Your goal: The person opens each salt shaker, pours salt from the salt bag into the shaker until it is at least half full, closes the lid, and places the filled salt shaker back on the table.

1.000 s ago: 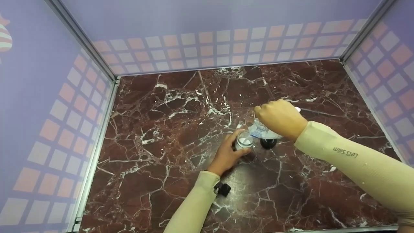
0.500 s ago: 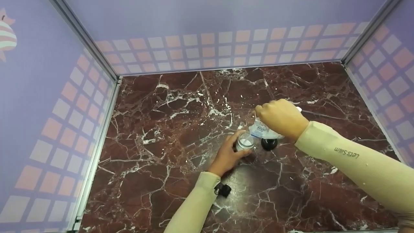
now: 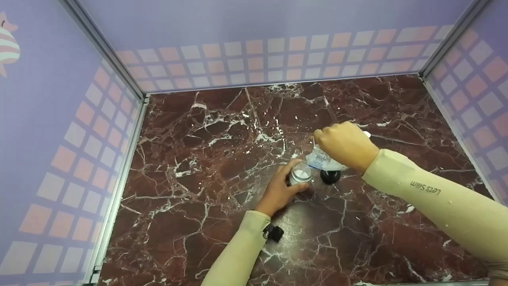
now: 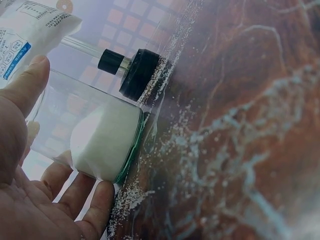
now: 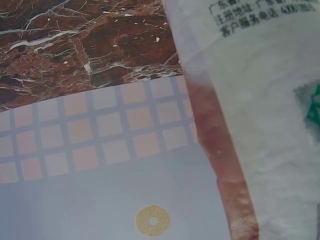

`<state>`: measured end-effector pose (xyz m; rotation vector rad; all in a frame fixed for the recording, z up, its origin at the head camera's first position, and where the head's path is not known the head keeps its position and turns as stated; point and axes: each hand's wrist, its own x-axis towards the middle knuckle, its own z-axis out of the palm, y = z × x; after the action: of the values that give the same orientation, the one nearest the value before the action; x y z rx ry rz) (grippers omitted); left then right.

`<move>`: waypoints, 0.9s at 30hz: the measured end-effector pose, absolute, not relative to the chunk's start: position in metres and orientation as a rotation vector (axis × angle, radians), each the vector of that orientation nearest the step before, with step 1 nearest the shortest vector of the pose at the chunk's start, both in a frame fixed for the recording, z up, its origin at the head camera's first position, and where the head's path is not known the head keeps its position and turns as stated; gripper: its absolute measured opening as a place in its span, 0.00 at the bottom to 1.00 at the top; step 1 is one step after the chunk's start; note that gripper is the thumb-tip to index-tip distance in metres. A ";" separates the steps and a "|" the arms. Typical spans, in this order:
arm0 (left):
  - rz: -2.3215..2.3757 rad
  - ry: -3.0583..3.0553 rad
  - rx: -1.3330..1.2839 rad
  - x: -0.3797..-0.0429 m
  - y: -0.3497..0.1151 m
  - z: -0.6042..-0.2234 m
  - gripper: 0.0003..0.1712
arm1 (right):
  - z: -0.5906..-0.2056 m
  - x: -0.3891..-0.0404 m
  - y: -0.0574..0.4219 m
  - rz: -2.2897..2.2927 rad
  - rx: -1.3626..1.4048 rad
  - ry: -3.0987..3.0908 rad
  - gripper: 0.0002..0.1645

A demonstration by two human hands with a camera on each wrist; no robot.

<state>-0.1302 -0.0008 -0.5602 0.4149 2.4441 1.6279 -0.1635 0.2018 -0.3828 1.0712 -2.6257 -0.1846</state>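
Note:
A clear glass jar (image 3: 300,177) stands on the tabletop with white granules (image 4: 102,137) in its lower part. My left hand (image 3: 277,191) holds it from the left side, thumb and fingers around the glass. In my right hand (image 3: 346,143) is a printed plastic bag (image 3: 322,159), gripped from above. The bag tilts down toward the jar's mouth, and its printed side fills much of the right wrist view. The right fingertips are hidden behind the fist. Just right of the jar sits a black lid-like piece (image 4: 140,75) with a clear stem.
White grains (image 4: 132,197) lie scattered around the jar's base and farther back on the dark red marbled table (image 3: 178,222). Lilac panels (image 3: 254,24) with pink and white squares enclose the back and both sides. A black strap device (image 3: 274,232) is on the left wrist.
The thin white streak between the bag and the jar, seen in the earlier frames, no longer shows. Both hands stay almost in place.

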 end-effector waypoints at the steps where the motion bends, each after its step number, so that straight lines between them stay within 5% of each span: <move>1: 1.629 2.443 0.414 -0.130 -0.001 -0.560 0.43 | -0.383 -0.163 0.202 -0.186 1.071 -2.627 0.17; 27: 1.613 2.445 0.403 -0.130 0.001 -0.560 0.45 | -0.381 -0.161 0.202 -0.184 1.053 -2.646 0.15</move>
<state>-0.1297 0.0006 -0.5600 0.4033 2.4448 1.6133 -0.1613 0.2020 -0.3814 1.0535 -2.6456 -0.1843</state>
